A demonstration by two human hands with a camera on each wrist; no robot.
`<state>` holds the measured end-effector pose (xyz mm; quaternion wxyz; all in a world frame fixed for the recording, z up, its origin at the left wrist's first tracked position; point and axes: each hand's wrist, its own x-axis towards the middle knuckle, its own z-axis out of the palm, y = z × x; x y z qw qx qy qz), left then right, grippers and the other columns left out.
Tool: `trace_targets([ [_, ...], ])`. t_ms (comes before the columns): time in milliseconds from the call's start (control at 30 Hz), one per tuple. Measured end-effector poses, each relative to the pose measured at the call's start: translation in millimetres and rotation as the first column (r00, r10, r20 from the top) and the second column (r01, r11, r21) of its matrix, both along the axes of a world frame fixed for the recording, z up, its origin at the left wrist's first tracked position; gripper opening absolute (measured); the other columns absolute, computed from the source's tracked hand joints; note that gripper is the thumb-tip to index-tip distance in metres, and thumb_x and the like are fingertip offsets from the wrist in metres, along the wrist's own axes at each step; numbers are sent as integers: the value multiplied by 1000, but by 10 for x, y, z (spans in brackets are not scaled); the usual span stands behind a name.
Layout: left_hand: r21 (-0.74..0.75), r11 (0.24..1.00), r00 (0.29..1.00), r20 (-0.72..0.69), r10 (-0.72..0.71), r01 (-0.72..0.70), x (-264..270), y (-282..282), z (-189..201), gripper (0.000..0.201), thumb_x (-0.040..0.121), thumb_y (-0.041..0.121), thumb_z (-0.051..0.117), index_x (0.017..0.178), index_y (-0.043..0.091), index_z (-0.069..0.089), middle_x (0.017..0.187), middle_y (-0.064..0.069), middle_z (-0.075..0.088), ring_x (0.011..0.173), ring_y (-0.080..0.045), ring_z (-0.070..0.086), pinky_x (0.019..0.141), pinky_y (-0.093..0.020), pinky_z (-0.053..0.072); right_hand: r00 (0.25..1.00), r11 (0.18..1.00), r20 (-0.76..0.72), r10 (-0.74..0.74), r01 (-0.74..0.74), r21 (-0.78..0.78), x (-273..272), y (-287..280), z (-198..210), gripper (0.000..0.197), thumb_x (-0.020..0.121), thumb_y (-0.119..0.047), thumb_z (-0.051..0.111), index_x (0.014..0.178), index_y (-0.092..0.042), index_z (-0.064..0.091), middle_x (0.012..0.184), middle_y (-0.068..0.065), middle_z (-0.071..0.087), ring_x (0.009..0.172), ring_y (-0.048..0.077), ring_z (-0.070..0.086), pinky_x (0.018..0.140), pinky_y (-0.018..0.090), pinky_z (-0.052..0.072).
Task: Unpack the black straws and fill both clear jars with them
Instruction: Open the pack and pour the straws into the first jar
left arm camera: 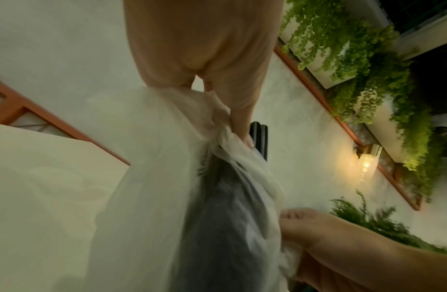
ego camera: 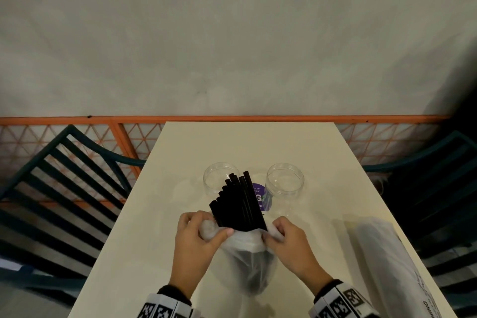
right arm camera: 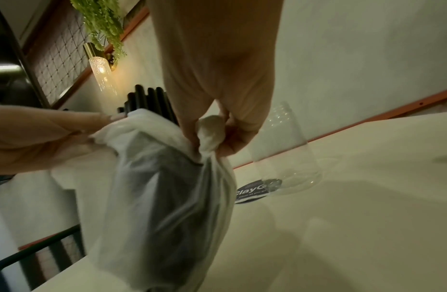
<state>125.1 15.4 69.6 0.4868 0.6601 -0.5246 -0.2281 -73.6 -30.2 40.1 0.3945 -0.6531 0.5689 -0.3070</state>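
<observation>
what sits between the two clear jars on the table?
In the head view, a round purple sticker on the table, with the fanned black straws rising in front of the gap between left jar and right jar.

Premises: café or casual eatery, dining area. Cream table (ego camera: 258,142) standing end-on against a plastered wall (ego camera: 232,33); orange lattice rail (ego camera: 64,137) running along the wall behind the table. Dark slatted chairs (ego camera: 59,183) waiting either side of the table. Round purple "ClayGo" clean-up sticker (right arm camera: 255,190) lying on the tabletop. Glass wall lamp (right arm camera: 102,73) glowing above the table, trailing greenery (left arm camera: 362,69) hanging near it.
</observation>
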Motion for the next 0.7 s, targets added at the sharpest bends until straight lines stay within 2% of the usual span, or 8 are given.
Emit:
trace_targets([
  [67, -10, 999, 999, 6, -44, 44, -68, 26, -17, 32, 58, 43, 76, 73, 23, 56, 87, 0, 50, 84, 2, 51, 67, -5, 39, 997, 998, 43, -57, 57, 5, 65, 39, 3, 24, 80, -8, 65, 68, -13, 44, 59, -2, 45, 52, 6, 38, 49, 11, 39],
  [133, -37, 998, 999, 7, -49, 49, -125, 39, -9, 32, 59, 50, 64, 73, 24, 52, 85, 1, 50, 84, 0, 51, 68, -5, 38, 991, 996, 98, -92, 91, 9, 108, 79, 14, 23, 80, -7, 64, 69, -12, 45, 60, -1, 47, 53, 8, 40, 49, 11, 38],
  [267, -97, 995, 998, 68, 13, -6, -154, 60, 25, 34, 70, 15, 76, 73, 27, 45, 83, 4, 49, 85, 5, 49, 70, -3, 37, 929, 994, 370, -20, -20, 104, 118, 157, 120, 11, 80, -13, 70, 87, -13, 61, 84, 5, 68, 77, 15, 63, 68, 16, 50],
  [367, -126, 992, 998, 55, 28, -21, -170, 78, 15, 40, 68, 6, 78, 74, 27, 45, 82, 4, 49, 83, 4, 49, 68, -5, 38, 912, 979, 398, 98, -160, 125, 68, 156, 118, 31, 74, -15, 76, 101, -20, 62, 100, 1, 70, 92, 11, 65, 82, 24, 54],
  [467, -135, 988, 997, -29, -76, 72, -220, 129, 14, 35, 63, 26, 79, 82, 29, 50, 88, 7, 51, 83, -1, 53, 67, -6, 41, 938, 997, 347, 8, -34, 68, 28, 92, 53, 22, 76, -5, 73, 91, -18, 64, 91, 7, 70, 82, 16, 65, 74, 24, 53],
  [533, -119, 964, 968, -56, -244, 236, -246, 190, 18, 35, 62, 38, 73, 91, 30, 55, 95, 16, 49, 89, -3, 58, 72, -6, 45, 943, 998, 327, -66, 59, 33, 16, 45, 22, 20, 78, 0, 70, 85, -18, 64, 85, 9, 69, 76, 14, 64, 69, 19, 51],
  [633, -102, 904, 897, -120, -425, 414, -254, 240, -10, 34, 66, 34, 72, 98, 37, 60, 98, 18, 49, 90, -7, 66, 81, -14, 52, 933, 980, 301, -198, 196, 36, 4, -18, -25, 20, 77, 2, 68, 77, -17, 63, 80, 7, 67, 70, 11, 62, 61, 10, 47],
  [700, -88, 913, 907, -107, -406, 398, -259, 220, -41, 31, 64, 39, 71, 94, 38, 63, 96, 15, 53, 84, -6, 67, 78, -14, 53, 927, 962, 258, -273, 270, 47, 5, -40, -81, 13, 76, -3, 70, 74, -13, 62, 80, 9, 66, 70, 16, 61, 60, 11, 46],
])
